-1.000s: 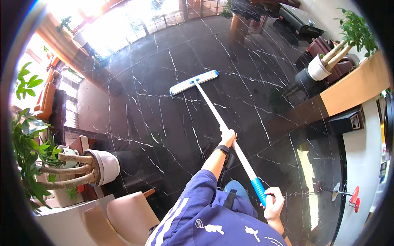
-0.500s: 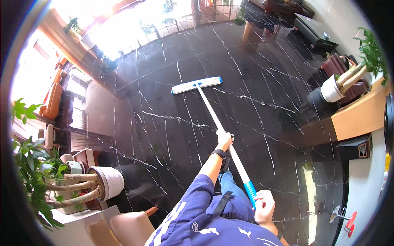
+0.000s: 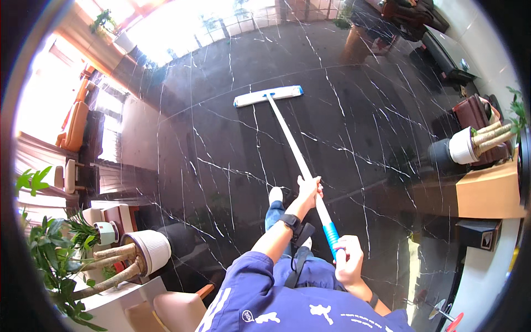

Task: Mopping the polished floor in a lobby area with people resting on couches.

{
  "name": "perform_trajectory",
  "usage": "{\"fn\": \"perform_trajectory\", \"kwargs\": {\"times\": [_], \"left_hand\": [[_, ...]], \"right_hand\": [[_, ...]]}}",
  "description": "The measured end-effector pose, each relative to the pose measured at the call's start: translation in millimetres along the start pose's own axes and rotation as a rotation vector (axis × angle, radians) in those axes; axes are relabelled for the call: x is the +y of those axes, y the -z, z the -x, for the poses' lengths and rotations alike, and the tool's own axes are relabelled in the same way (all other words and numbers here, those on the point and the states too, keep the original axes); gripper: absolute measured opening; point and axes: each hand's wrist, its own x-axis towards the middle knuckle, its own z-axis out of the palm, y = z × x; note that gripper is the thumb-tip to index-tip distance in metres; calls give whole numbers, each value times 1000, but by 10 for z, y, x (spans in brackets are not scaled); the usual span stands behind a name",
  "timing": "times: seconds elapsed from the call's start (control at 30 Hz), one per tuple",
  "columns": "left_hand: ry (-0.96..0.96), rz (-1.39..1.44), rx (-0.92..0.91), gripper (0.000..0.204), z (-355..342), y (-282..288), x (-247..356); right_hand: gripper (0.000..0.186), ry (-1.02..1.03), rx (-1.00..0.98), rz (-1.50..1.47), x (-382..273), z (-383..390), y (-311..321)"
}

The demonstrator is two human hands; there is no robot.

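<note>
A flat floor mop (image 3: 294, 146) stretches out in front of me, its white pole slanting from lower right to upper left. Its wide white head with blue ends lies flat on the dark floor. My left hand (image 3: 310, 191) is closed round the middle of the pole, with a black watch on that wrist. Lower down, my right hand (image 3: 349, 259) grips the blue handle end of the same mop, close to my body. One white shoe (image 3: 276, 193) shows beside the pole, left of my left hand.
Glossy black floor (image 3: 243, 144) with white veins spreads around. A potted plant (image 3: 152, 252) and a chair (image 3: 180, 310) stand at lower left. Another white pot (image 3: 463, 145), a cardboard-coloured box (image 3: 489, 191) and a low dark table (image 3: 445, 55) line the right side.
The mop head sits slightly farther up the picture, still flat on the floor. My left foot has come into view ahead of me. Both hands keep their hold on the mop.
</note>
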Motion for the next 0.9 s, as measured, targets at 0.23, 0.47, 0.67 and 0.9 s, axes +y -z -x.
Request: {"fn": "perform_trajectory", "kwargs": {"times": [0.23,0.47,0.67,0.9], "left_hand": [[7,46,-86,15,-641,-282,1077],[-124,71,-96,28,-1461,-505,2197],[-157,144,-117,24,-1642,-938,2948],[-108,93,-116,28,-2017,-1280,3832]], "right_hand": [[13,-19,27,32,-240,-1184,-471],[13,-55,23,72,-609,-2435,-1016],[15,-41,46,47,-858,-3524,-1222],[15,246,-43,120,-868,-4744,-1524]]}}
